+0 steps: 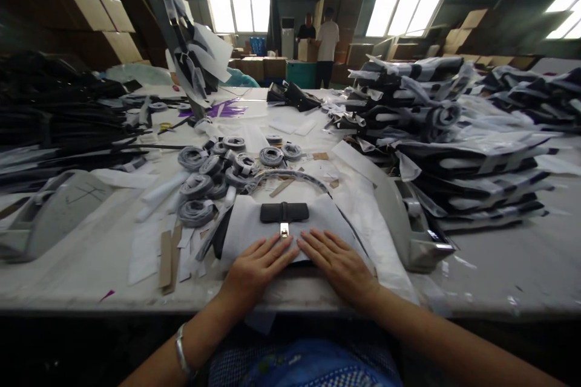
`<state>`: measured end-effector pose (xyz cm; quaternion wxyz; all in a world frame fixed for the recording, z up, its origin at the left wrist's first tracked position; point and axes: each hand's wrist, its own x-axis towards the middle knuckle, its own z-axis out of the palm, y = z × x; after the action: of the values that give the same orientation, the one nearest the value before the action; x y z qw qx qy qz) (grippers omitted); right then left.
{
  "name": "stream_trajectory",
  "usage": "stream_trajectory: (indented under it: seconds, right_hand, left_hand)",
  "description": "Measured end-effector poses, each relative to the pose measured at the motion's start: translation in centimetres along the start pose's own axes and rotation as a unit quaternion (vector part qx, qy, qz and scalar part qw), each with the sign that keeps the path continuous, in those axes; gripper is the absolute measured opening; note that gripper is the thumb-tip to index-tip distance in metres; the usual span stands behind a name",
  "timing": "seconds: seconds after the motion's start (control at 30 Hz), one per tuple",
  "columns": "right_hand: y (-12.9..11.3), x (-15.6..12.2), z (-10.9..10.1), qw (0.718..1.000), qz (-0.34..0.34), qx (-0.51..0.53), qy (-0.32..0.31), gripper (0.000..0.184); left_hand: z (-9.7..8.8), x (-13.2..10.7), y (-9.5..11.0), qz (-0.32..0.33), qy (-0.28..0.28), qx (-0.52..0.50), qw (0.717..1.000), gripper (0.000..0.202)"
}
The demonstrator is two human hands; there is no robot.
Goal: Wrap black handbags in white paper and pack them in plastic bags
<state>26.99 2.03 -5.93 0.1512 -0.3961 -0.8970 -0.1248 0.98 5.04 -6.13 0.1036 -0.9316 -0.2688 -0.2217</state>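
Observation:
A handbag [245, 224] lies on the table right in front of me, its front covered by a pale sheet. A black flap [271, 213] with a metal clasp [284, 230] shows at its middle. The wrapped handle [295, 174] arches away behind it. My left hand [258, 263] rests flat on the sheet just below the clasp, fingers stretched out. Beside it my right hand [336, 263] lies flat too, fingers extended, the fingertips of both hands nearly meeting. Neither hand grips anything.
Coiled wrapped straps [196, 213] lie behind and left of the bag, with cardboard strips [166, 260] nearby. Tape dispensers stand left [59, 211] and right [408, 224]. Stacked wrapped bags [472, 163] rise at right; black pieces [59, 127] pile at left. Two people [327, 42] stand far back.

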Motion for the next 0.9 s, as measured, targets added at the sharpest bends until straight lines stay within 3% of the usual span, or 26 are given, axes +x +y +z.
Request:
stream_trajectory:
  seconds: [0.13, 0.23, 0.33, 0.47, 0.53, 0.63, 0.73, 0.83, 0.9]
  right_hand:
    - [-0.9, 0.2, -1.3, 0.999, 0.009, 0.017, 0.037, 0.051]
    - [-3.5, 0.0, -1.7, 0.992, -0.059, 0.078, 0.079, 0.043]
    - [-6.6, -0.1, 0.0, 0.982, -0.101, 0.15, 0.055, 0.039]
    - [-9.1, 0.8, 3.2, 0.982, -0.028, 0.184, 0.024, 0.046]
    - [-9.2, 1.4, 3.4, 0.977, -0.024, 0.213, 0.023, 0.044]
    - [-8.1, 1.5, 0.9, 0.962, -0.048, 0.267, 0.019, 0.037]
    - [-5.4, 0.8, -3.9, 0.952, -0.056, 0.289, 0.085, 0.027]
    - [-0.9, 0.4, -8.1, 0.944, 0.052, 0.267, 0.186, 0.023]
    - [3.0, 1.0, -9.4, 0.941, 0.17, 0.212, 0.199, 0.018]
  left_hand:
    - [-0.4, -0.2, -0.5, 0.008, -0.032, -0.015, 0.999, 0.05]
    - [-0.4, -0.2, -0.6, 0.001, -0.036, -0.034, 0.999, 0.048]
    - [-0.4, -0.2, -0.5, -0.009, -0.041, -0.047, 0.998, 0.048]
    - [-0.5, 0.0, -0.4, -0.007, -0.027, -0.043, 0.999, 0.046]
    - [-0.4, -0.1, -0.4, -0.001, -0.018, -0.033, 0.999, 0.045]
    - [-0.2, -0.3, -0.4, 0.007, -0.007, -0.012, 1.0, 0.047]
    - [0.1, -0.4, -0.3, 0.015, 0.01, 0.004, 1.0, 0.048]
    - [0.3, -0.5, -0.3, 0.019, 0.03, 0.023, 0.999, 0.051]
    - [0.5, -0.5, -0.4, 0.02, 0.034, 0.034, 0.999, 0.053]
